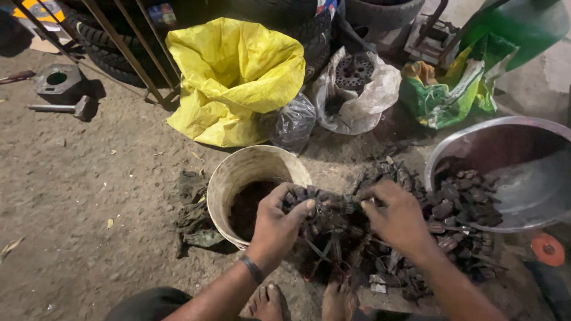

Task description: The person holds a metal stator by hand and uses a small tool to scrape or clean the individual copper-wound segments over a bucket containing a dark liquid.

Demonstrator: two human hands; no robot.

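Your left hand [275,224] and right hand [397,217] each clamp fingers around one dark, greasy metal part [330,209] held above your feet. Beyond: pale bucket [238,172], steel basin [523,190], yellow bag [235,77].

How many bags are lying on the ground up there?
4: a big yellow bag, a small dark clear bag beside it, a whitish bag holding a metal disc, and a green bag. More may be hidden behind.

The metal basin [523,178] is cut off by the right edge; beside it, the dark greasy parts [458,208] blur together, their shapes unclear.
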